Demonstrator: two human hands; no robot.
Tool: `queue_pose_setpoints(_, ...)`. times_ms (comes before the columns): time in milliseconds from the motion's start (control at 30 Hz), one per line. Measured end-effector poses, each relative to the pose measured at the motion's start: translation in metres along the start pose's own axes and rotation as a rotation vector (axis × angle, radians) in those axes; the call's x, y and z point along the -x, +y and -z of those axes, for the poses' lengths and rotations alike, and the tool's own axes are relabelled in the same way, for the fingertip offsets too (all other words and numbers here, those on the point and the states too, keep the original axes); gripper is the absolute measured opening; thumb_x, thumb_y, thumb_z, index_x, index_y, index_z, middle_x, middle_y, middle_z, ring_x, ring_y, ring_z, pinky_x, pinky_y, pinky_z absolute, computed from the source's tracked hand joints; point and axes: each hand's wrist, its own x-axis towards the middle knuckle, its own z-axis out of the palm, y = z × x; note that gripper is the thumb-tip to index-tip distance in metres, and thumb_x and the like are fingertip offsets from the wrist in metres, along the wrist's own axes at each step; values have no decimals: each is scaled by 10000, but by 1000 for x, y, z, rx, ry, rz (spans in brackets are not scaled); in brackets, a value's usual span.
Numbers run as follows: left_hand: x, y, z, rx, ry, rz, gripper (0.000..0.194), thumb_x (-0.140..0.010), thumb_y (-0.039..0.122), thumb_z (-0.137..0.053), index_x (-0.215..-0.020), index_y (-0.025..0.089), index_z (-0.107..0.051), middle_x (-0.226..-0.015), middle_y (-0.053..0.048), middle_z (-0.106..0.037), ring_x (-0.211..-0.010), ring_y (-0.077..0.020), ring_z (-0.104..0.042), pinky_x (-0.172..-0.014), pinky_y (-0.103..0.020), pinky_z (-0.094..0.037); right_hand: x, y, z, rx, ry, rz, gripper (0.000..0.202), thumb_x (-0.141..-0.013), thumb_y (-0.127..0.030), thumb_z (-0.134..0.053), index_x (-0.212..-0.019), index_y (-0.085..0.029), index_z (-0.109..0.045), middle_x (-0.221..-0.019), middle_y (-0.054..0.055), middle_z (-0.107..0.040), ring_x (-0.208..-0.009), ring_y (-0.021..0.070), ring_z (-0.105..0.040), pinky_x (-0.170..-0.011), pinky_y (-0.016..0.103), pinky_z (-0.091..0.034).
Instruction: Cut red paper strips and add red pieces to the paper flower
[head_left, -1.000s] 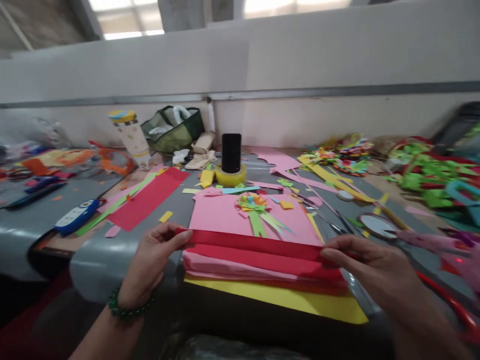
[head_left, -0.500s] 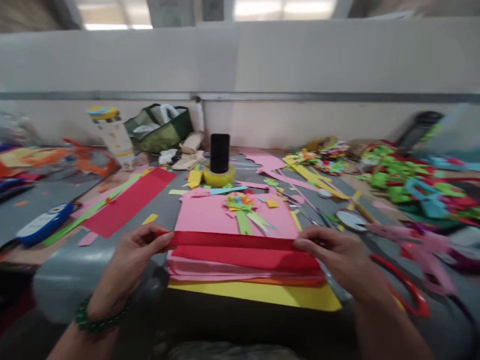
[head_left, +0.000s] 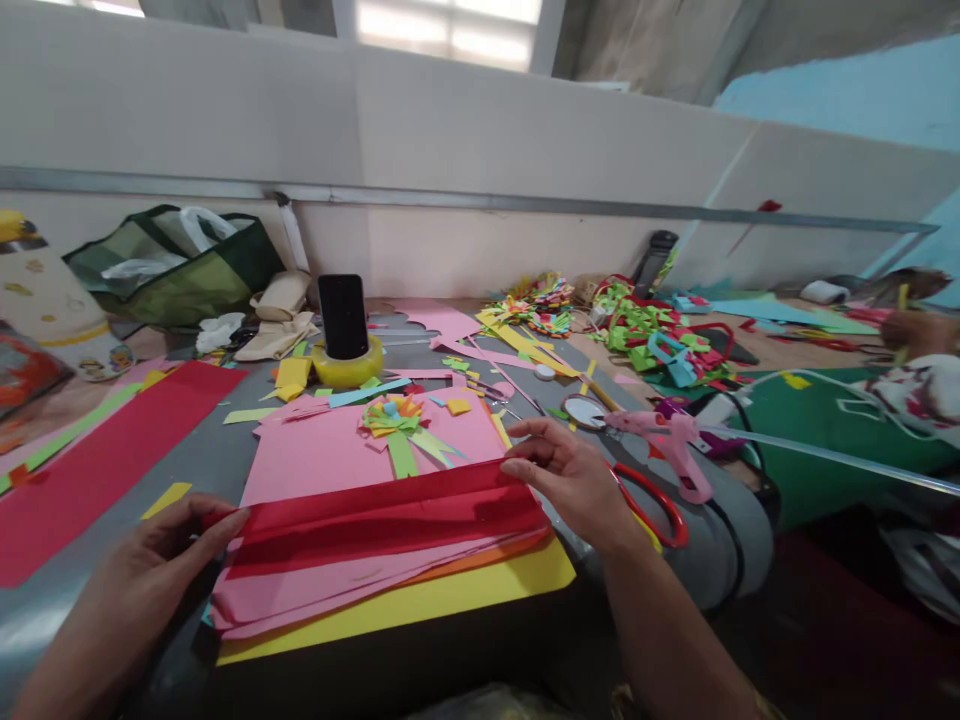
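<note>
A long red strip (head_left: pixel 375 505), of felt or paper, is held between my two hands with a fold along its length. My left hand (head_left: pixel 169 545) pinches its left end. At the right end, the thumb and fingers of my right hand (head_left: pixel 559 470) are closed on it. Under the strip lies a stack of pink sheets (head_left: pixel 315 590), with orange and yellow sheets (head_left: pixel 420 595) below. On the pink sheet just beyond, a multicoloured rosette (head_left: pixel 397 415) with green tails rests flat.
Red-handled scissors (head_left: pixel 664 510) and a pink glue gun (head_left: pixel 667 440) lie right of my right hand. A phone (head_left: pixel 343 315) stands in a yellow tape roll (head_left: pixel 349 365). Left is a wide red piece (head_left: pixel 127 450). Another person's hand (head_left: pixel 911 330) shows far right.
My view has turned to the right, bringing another person's hand into sight. Both hands still hold the red strip, which now slants, its left end nearer me.
</note>
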Motion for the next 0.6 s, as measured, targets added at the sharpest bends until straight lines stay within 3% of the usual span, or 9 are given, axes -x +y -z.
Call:
queue_pose_setpoints(133, -1, -3, 0, 29, -22, 35, 475, -589, 661, -695, -723, 211, -622, -675, 46, -592, -679, -154, -521, -552, -192, -429, 1, 2, 1, -33, 22, 4, 329, -713, -360, -711, -949, -182, -567, -702, 29, -715, -651, 182, -682, -555, 258, -491)
queue_pose_setpoints(333, -4, -5, 3, -5, 3, -46, 471, -612, 667, -672, -727, 213, -616, -693, 43, -593, -709, -158, -530, -576, -192, -436, 1, 7, 0, -8, 4, 26, 308, -745, -362, -697, -963, -194, -559, -728, 23, -719, -668, 181, -687, -590, 265, -490)
queue_pose_setpoints(467, -7, -6, 3, -223, -15, -98, 463, -660, 660, -613, -738, 204, -631, -670, 24, -619, -661, -180, -561, -554, -224, -434, -1, 11, -1, 168, -15, 42, 243, -784, -354, -656, -954, -204, -568, -762, 17, -719, -716, 177, -683, -635, 270, -496)
queue_pose_setpoints(600, -11, -10, 1, -396, -44, -222, 417, -730, 613, -555, -720, 203, -630, -596, 25, -588, -569, -168, -532, -504, -233, -406, -3, 18, -4, 402, -115, 67, 148, -810, -307, -607, -919, -216, -565, -774, 0, -692, -726, 157, -658, -659, 266, -491)
